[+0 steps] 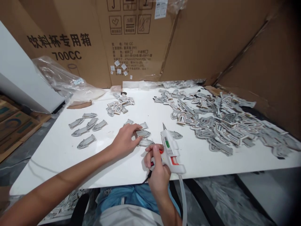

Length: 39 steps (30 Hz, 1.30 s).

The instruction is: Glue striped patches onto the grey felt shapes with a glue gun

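1. I have the right hand (160, 175) closed around the white glue gun (171, 147), its nozzle pointing away from the body, over the desk (113, 174).
2. My left hand (124, 142) is partly curled, thumb and forefinger at the left end of a gray piece (144, 134); I can't tell how firmly they grip.
3. That piece lies flat, left of the nozzle, with similar ones just beside it.
4. Six loose pieces (86, 142) lie left of the left hand; the big pile (225, 125) spreads right of the gun.
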Motion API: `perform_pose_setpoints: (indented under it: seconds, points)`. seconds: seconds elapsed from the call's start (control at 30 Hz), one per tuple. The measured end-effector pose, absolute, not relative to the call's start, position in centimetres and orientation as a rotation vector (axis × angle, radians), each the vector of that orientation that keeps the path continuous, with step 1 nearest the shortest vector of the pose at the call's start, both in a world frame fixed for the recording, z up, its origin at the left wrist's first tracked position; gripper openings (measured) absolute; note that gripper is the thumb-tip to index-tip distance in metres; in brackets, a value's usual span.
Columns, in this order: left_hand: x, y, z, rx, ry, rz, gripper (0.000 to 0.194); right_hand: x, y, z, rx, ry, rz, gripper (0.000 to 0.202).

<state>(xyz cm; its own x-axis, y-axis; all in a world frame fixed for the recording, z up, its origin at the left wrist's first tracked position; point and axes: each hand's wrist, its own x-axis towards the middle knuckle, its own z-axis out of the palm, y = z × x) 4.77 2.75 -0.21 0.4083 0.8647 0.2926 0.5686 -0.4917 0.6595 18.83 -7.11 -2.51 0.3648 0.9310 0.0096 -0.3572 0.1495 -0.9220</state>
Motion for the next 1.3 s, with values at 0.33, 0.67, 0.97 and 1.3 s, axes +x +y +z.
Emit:
perform_pose_setpoints:
  seconds: [0.33,0.67,0.97,1.3]
  points:
    - [-1.5,9.3,1.7,2.192,1.653,0.961,0.021,19.2,-7.2,-2.7,-1.076,-0.735,1.009,0.036]
    - [-2.9,15.3,-0.3,2.210,1.963,0.787,0.036,19.2,-7.0,-2.8,-1.092,-0.723,1.027,0.041]
    - [-3.5,13.2,1.1,1.909,1.791,0.945,0.035,19.3,-7.0,-2.8,-1.099,-0.721,1.047,0.042]
    - [1.2,2.5,1.7,1.337,0.752,0.451,0.040,18.9,-6.6,-3.2,-1.198,-0.662,1.015,0.047]
